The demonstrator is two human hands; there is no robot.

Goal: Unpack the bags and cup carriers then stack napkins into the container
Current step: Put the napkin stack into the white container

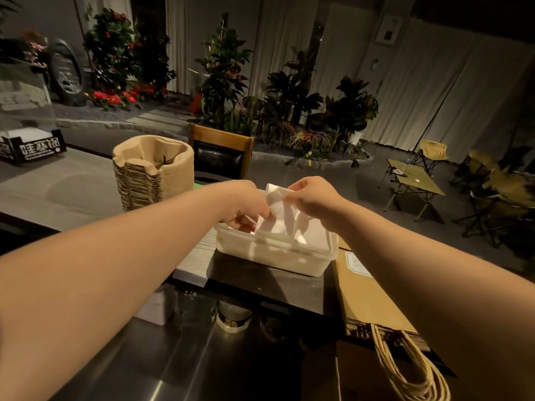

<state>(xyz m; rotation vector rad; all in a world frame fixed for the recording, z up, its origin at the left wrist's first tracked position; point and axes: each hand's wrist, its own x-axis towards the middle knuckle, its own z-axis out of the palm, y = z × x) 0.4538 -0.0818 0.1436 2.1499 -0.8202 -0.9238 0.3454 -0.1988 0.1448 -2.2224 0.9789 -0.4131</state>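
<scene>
A: How does the counter [72, 186] lie?
B: Its far edge runs beside a wooden chair [221, 153]; open floor lies beyond, right.

A: Any writing?
B: White characters on the black box [34, 147] far left; I can't read them surely.

A: Containers?
B: A stack of cup carriers [152, 172], flat paper bags [373, 302], and a plastic container [275, 254] near the counter's edge holding white napkins [285, 218].

A: The 2 hands?
B: Left hand [246, 205] curls fingers onto the napkins inside; right hand [312, 198] pinches their raised top.

Dim room; warm overhead light on the forearms; glare on white napkins [285, 218]; wide-angle bending at edges.
</scene>
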